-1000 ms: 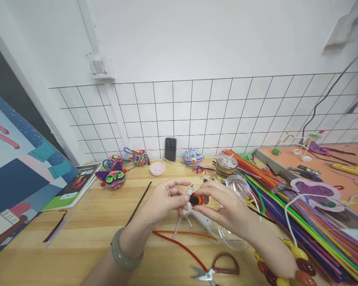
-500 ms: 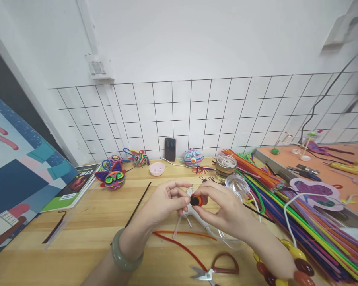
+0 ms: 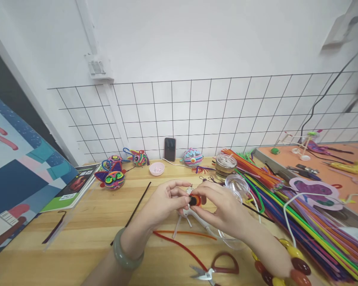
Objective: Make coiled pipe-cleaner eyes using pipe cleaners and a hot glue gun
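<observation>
Between both hands, above the middle of the table, is a small fuzzy coil of black, orange and red pipe cleaner [image 3: 194, 200]. My left hand [image 3: 171, 200] pinches its black end with thumb and fingers. My right hand [image 3: 219, 200] grips the orange and red side between thumb and fingertips. Partly hidden behind the hands lies a white glue gun [image 3: 197, 219]. Closer to me, an orange and a red pipe cleaner [image 3: 183, 245] rest on the wood, with brown-handled scissors [image 3: 211, 272] at the red one's end.
A black pipe cleaner [image 3: 137, 206] lies left of my left hand. Along the wall stand a pink bowl [image 3: 156, 169], a phone [image 3: 170, 149], colourful wrapped ornaments [image 3: 113, 179] and a glass of drink [image 3: 226, 166]. Bundled pipe cleaners [image 3: 310, 234] fill the right side, beside an orange surface [image 3: 268, 153].
My right fingers have shifted very slightly around the coil, which is turned a little. My left hand keeps its pinch; the things on the table stay where they were.
</observation>
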Demonstrator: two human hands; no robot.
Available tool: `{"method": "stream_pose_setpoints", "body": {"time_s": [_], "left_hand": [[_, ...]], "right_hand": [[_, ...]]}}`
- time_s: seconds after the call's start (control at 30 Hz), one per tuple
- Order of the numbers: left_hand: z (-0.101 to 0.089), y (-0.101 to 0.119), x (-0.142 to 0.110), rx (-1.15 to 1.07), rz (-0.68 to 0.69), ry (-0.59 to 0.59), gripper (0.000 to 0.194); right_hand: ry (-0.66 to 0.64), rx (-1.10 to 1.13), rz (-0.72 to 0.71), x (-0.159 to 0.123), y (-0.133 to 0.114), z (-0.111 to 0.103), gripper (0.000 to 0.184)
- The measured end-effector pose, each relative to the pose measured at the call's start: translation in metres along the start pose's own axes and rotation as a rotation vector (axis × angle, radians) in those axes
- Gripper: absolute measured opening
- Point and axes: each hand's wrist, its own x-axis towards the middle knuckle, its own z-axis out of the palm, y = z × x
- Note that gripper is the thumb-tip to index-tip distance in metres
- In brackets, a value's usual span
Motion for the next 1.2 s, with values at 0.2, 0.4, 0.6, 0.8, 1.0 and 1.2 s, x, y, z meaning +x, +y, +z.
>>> {"method": "stream_pose_setpoints", "body": {"time_s": [0.2, 0.4, 0.6, 0.8, 1.0, 1.2], "left_hand": [[0.0008, 0.0016, 0.0011, 0.010, -0.020, 0.014, 0.043], [0.0006, 0.0026, 0.0017, 0.025, -0.034, -0.006, 0.046], [-0.0001, 0.0015, 0.0018, 0.055, -0.026, -0.024, 0.045], [0.0015, 0.0041, 0.0018, 0.074, -0.048, -0.014, 0.044], [0.0028, 0.0065, -0.0004, 0.079, -0.081, 0.008, 0.044], [0.0023, 0.0038, 0.0007, 0.049, -0.064, -0.028, 0.046]], "right_hand": [[-0.024, 0.008, -0.008, -0.0005, 0.0002, 0.0013, 0.023], [-0.025, 0.003, 0.002, -0.0004, -0.0017, 0.0009, 0.020], [-0.022, 0.001, -0.002, 0.0002, -0.0023, 0.0014, 0.018], [-0.029, -0.002, -0.003, 0.0013, -0.0019, 0.0018, 0.019], [-0.040, -0.009, 0.000, 0.0005, -0.0022, 0.0014, 0.016], [-0.036, -0.031, -0.004, 0.0006, -0.0011, 0.0025, 0.013]]}}
